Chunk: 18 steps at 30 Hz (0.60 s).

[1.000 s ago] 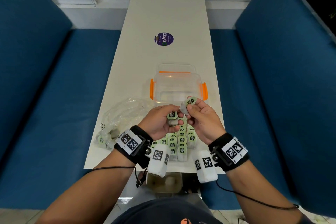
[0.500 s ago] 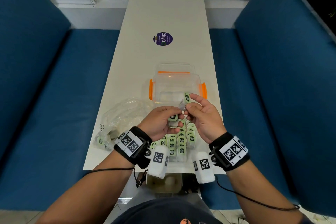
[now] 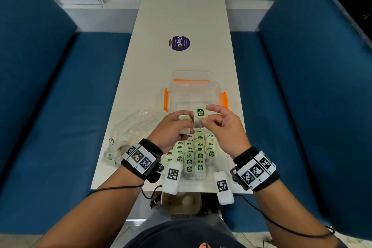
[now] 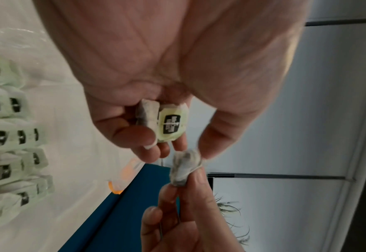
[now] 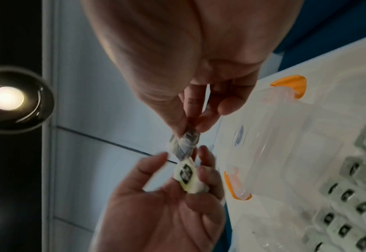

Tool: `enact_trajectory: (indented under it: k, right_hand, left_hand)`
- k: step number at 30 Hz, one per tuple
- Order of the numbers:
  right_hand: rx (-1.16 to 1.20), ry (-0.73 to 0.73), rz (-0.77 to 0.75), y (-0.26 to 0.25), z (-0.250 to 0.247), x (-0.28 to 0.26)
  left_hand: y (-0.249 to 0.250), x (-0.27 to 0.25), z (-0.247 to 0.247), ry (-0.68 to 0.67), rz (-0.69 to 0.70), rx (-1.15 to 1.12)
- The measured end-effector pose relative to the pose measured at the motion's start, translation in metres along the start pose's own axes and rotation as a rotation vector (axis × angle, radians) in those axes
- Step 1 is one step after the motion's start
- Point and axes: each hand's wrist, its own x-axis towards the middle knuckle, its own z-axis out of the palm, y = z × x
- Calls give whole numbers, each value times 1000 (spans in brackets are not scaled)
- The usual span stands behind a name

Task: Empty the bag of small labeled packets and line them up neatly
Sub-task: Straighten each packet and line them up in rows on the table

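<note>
Small white packets with green labels lie in neat rows (image 3: 193, 153) on the white table (image 3: 181, 16) near its front edge. My left hand (image 3: 186, 125) holds one labelled packet (image 4: 172, 125) in curled fingers just above the rows. My right hand (image 3: 205, 116) pinches another packet (image 3: 200, 112) between thumb and fingers, its green label facing up. In the right wrist view that pinch closes on the packet's grey pouch (image 5: 185, 143). The two hands almost touch. The crumpled clear bag (image 3: 136, 127) lies left of my left hand, with a packet or two (image 3: 110, 156) still inside.
A clear plastic box with orange latches (image 3: 193, 92) stands just beyond my hands. A round purple sticker (image 3: 179, 43) marks the table's middle. Blue seats (image 3: 60, 106) flank the table on both sides.
My right hand has raised its packet a little and turned it so the green label faces up. My left hand has stayed close by with its own packet.
</note>
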Motion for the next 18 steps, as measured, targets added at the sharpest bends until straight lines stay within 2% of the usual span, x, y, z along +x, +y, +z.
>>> enact_trajectory:
  k: [2,5,9,18]
  right_hand:
    - [-75,-24,-33,0,0,-2]
    - [-157,-50,-70,1,0,-5]
    - [-132,-73,-70,2,1,-9]
    - [-134,-77,-100,10,-5,-9]
  left_hand:
    - [4,0,3,26,29,-22]
    - [5,2,7,68,101,91]
    - [5,3,10,110,140,141]
    - [7,2,11,79,86,53]
